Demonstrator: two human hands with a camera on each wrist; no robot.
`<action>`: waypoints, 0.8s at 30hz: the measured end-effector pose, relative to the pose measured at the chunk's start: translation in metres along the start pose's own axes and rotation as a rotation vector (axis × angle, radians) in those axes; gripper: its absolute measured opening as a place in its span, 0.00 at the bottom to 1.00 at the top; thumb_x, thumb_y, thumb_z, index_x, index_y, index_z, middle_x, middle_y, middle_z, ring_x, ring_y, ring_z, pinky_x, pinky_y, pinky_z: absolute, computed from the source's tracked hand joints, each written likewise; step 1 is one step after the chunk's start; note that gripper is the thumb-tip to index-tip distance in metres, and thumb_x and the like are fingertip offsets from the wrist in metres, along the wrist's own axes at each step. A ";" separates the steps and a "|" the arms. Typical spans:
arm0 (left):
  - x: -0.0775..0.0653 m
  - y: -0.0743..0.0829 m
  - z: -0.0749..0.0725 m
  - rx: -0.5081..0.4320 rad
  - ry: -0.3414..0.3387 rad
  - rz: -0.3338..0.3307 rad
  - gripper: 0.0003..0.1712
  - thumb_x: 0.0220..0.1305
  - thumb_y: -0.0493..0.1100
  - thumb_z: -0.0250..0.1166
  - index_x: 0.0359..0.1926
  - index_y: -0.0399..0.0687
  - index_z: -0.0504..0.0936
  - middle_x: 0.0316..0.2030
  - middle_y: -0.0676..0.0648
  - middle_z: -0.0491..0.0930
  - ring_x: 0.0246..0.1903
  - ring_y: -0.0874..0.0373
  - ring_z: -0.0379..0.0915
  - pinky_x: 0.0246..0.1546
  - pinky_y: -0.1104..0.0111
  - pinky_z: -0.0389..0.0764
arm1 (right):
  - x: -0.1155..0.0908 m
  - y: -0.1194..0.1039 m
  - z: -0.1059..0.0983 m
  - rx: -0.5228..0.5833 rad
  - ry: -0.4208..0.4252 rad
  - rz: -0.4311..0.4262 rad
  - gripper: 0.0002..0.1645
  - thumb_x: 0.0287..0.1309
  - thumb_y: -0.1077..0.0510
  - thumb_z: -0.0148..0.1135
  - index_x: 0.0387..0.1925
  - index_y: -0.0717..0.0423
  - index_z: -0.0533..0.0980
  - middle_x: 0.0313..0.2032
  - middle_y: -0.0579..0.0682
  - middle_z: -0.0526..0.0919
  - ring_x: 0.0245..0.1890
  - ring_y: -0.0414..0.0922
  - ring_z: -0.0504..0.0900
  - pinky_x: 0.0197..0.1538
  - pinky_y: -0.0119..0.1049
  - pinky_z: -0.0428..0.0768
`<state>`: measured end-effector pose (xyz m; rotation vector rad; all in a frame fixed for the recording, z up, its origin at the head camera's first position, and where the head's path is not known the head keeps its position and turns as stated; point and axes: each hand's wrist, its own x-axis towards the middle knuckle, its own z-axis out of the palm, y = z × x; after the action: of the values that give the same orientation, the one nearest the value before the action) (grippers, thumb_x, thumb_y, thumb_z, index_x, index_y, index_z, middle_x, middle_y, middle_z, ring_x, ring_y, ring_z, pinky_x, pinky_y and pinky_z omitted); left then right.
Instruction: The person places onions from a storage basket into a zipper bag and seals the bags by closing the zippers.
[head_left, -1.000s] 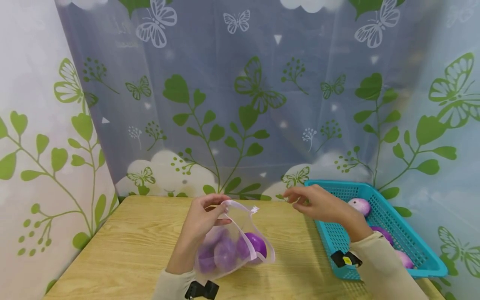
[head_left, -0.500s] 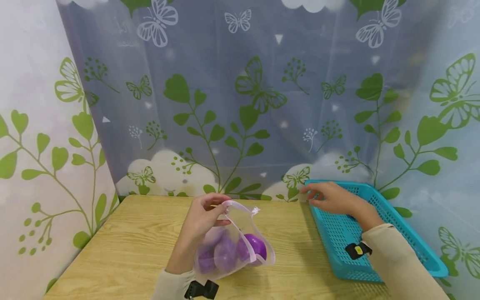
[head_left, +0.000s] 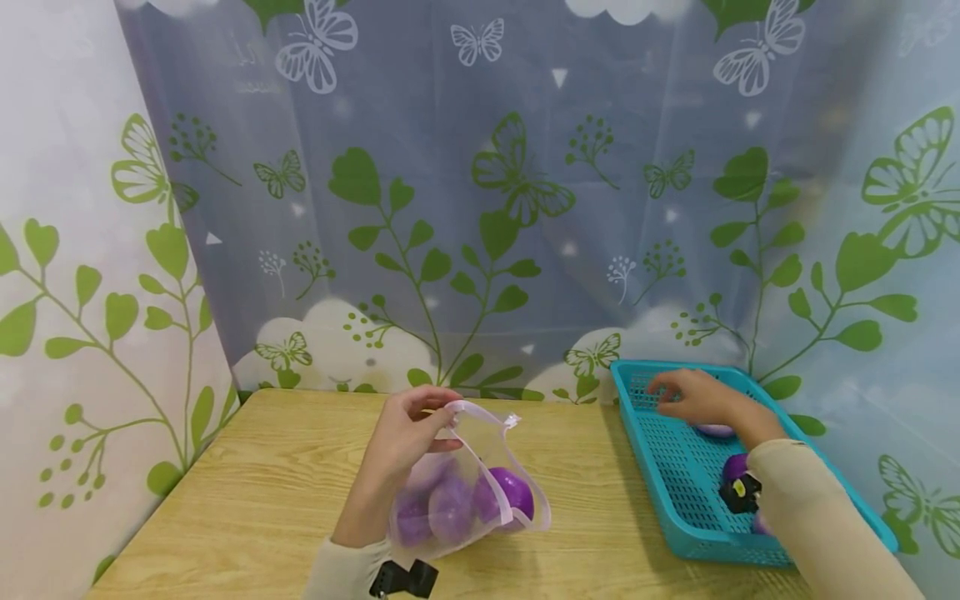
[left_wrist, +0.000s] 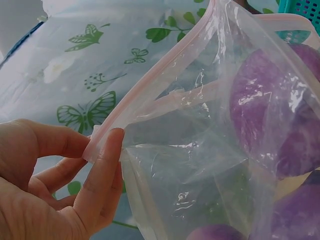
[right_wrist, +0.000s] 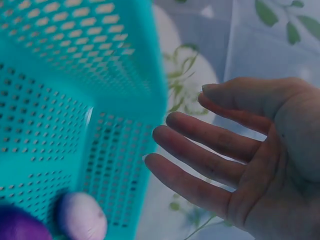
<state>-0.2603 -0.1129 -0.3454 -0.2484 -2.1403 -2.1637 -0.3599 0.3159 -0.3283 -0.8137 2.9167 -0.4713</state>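
Note:
My left hand [head_left: 401, 437] pinches the pink zip edge of a clear zip bag [left_wrist: 185, 175] between thumb and fingers. The bag's mouth gapes toward the right, with a slider [head_left: 512, 420] at its far corner. Several round, glossy purple things [head_left: 517, 492] lie in it, fruit-like in shape. My right hand [head_left: 693, 396] holds nothing and hovers over the far end of a turquoise basket [head_left: 651, 487], fingers loosely bent. Beneath it in the basket sit a pale pinkish-white round thing [right_wrist: 84, 217] and a dark purple one [right_wrist: 22, 225].
A wood-grain table [head_left: 292, 492] carries the bag and the basket. Behind stands a blue-grey curtain [head_left: 450, 233] printed with leaves and butterflies. Partly behind the right sleeve [head_left: 817, 500], another pinkish thing [head_left: 761, 525] shows in the basket.
My right hand has moved rightward, from the basket's left edge to over its inside. My left hand and the bag have stayed in place.

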 end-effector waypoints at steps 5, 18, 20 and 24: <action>0.000 -0.001 0.000 -0.002 0.005 -0.003 0.11 0.69 0.31 0.65 0.50 0.31 0.83 0.42 0.40 0.82 0.36 0.56 0.79 0.34 0.65 0.93 | -0.005 0.021 0.002 -0.011 0.000 0.057 0.17 0.65 0.62 0.64 0.53 0.66 0.79 0.44 0.63 0.87 0.40 0.54 0.87 0.40 0.50 0.89; -0.002 -0.002 -0.002 0.009 -0.018 -0.010 0.11 0.69 0.30 0.65 0.50 0.30 0.83 0.41 0.41 0.82 0.35 0.57 0.78 0.35 0.65 0.93 | -0.013 0.078 0.013 -0.031 0.133 0.269 0.24 0.58 0.66 0.58 0.55 0.75 0.74 0.54 0.82 0.76 0.48 0.73 0.79 0.32 0.42 0.79; -0.002 -0.001 -0.002 0.014 -0.025 -0.013 0.11 0.69 0.30 0.65 0.51 0.30 0.83 0.41 0.40 0.82 0.35 0.57 0.79 0.34 0.66 0.93 | -0.014 0.087 0.017 -0.040 0.156 0.306 0.26 0.56 0.65 0.58 0.55 0.77 0.74 0.54 0.82 0.76 0.47 0.71 0.78 0.35 0.44 0.78; -0.003 0.000 -0.003 0.040 -0.034 -0.015 0.11 0.69 0.30 0.64 0.50 0.31 0.84 0.43 0.37 0.83 0.34 0.58 0.80 0.33 0.67 0.93 | -0.018 0.101 0.024 -0.012 0.167 0.381 0.28 0.58 0.63 0.58 0.56 0.80 0.72 0.54 0.82 0.74 0.41 0.64 0.75 0.38 0.49 0.79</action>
<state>-0.2575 -0.1159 -0.3462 -0.2692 -2.2084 -2.1373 -0.3903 0.4009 -0.3833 -0.2124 3.1209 -0.5051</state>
